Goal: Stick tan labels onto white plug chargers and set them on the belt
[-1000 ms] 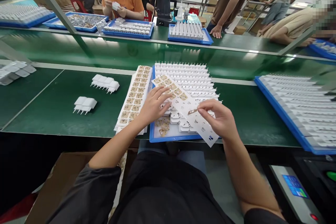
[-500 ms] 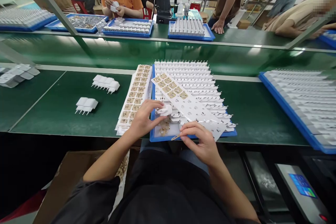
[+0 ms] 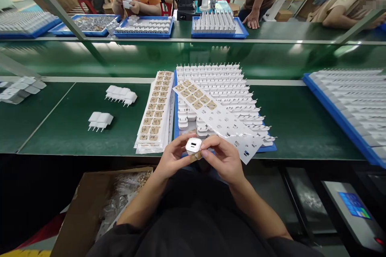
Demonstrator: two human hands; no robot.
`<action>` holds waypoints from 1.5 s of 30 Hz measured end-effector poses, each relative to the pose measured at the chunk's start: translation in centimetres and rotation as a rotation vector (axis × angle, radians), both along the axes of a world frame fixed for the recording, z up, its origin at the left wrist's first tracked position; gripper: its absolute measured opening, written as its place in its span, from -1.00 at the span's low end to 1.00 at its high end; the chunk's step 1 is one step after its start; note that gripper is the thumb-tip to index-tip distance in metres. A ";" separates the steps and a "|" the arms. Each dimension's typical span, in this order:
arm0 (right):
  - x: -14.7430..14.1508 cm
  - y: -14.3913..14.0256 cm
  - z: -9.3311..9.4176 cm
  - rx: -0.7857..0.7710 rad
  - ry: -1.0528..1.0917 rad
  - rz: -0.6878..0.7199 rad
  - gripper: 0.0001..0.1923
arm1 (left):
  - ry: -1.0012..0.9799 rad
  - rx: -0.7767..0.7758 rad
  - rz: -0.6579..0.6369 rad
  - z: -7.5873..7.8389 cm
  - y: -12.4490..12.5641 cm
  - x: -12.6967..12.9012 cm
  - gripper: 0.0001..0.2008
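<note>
On the far left of the green bench (image 3: 60, 128) we see small clusters of white plugs (image 3: 100, 120). Near the middle edge, our left hand (image 3: 172, 157) and right hand (image 3: 224, 160) both pinch one white charger (image 3: 193, 145), just beside the blue tray (image 3: 177, 128). Far behind, co-workers sit along another bench.

Centre frame, a tray (image 3: 177, 128) of plugs (image 3: 223, 84) on the worktop (image 3: 60, 132); label sheets (image 3: 155, 112) lie left of it, another sheet (image 3: 217, 118) across it, a box (image 3: 78, 209) lower left.
</note>
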State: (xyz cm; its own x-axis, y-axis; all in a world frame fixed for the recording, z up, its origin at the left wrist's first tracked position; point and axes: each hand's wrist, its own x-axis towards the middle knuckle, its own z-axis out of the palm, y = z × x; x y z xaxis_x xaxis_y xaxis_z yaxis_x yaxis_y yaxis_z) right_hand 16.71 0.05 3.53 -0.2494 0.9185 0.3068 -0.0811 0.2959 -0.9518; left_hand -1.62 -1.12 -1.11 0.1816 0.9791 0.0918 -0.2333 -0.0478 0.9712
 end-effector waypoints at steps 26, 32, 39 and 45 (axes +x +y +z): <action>0.2 0.8 0.2 -0.174 -0.015 -0.036 -0.95 | 0.277 0.356 0.248 -0.3 -1.2 0.3 -0.50; 0.1 0.7 0.1 -0.192 0.007 -0.040 -0.94 | 0.293 0.342 0.251 -0.2 -1.2 0.3 -0.54; 0.0 0.7 0.4 -0.200 0.038 -0.038 -0.97 | 0.241 0.388 0.234 0.0 -1.0 0.4 -0.48; 0.0 0.6 0.4 -0.181 0.047 -0.038 -0.98 | 0.239 0.406 0.231 0.0 -1.0 0.4 -0.46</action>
State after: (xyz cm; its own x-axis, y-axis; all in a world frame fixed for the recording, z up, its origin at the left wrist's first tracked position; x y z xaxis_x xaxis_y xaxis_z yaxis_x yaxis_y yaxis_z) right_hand 16.72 0.63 3.97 -0.2026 0.9684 0.1456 -0.1183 0.1234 -0.9853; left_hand -1.19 -2.08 -1.11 0.0271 0.8905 0.4543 0.0539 -0.4551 0.8888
